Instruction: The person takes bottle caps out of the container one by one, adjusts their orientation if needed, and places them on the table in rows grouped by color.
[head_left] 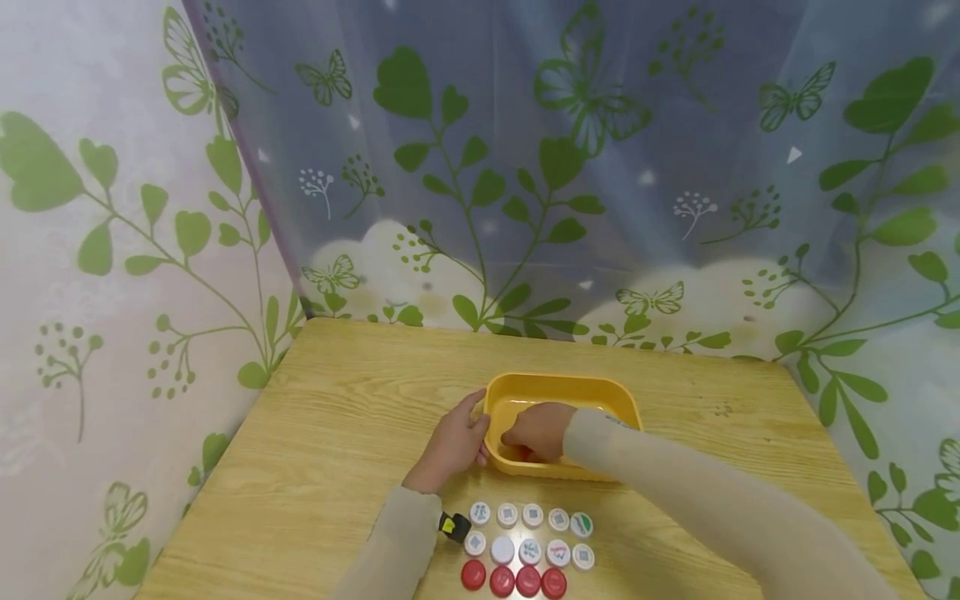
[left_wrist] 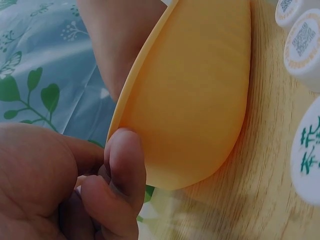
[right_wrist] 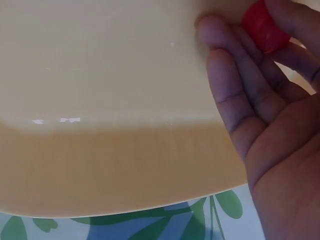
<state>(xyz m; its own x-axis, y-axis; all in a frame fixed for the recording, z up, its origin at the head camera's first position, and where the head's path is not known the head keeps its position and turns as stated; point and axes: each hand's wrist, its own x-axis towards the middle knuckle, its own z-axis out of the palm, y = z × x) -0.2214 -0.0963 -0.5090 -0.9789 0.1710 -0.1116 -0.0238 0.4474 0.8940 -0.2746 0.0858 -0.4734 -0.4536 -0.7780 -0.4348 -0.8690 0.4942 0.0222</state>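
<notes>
My right hand [head_left: 542,428] is down inside a yellow plastic basin [head_left: 558,385]. In the right wrist view its thumb and fingers pinch a red bottle cap [right_wrist: 265,27] over the pale basin floor. At the basin's left end, my left hand [head_left: 452,442] grips the rim between thumb and fingers, as the left wrist view shows close up. Red bottle caps [head_left: 473,574] lie in a row nearest me. Behind them are two rows of white bottle caps [head_left: 502,550], some with printed codes or green lettering.
The wooden table [head_left: 360,392] carries the basin, with the caps in front of it. A black strap piece with a yellow mark [head_left: 454,526] sits at my left wrist, beside the white caps. Patterned curtains [head_left: 480,167] stand along the table's back and sides.
</notes>
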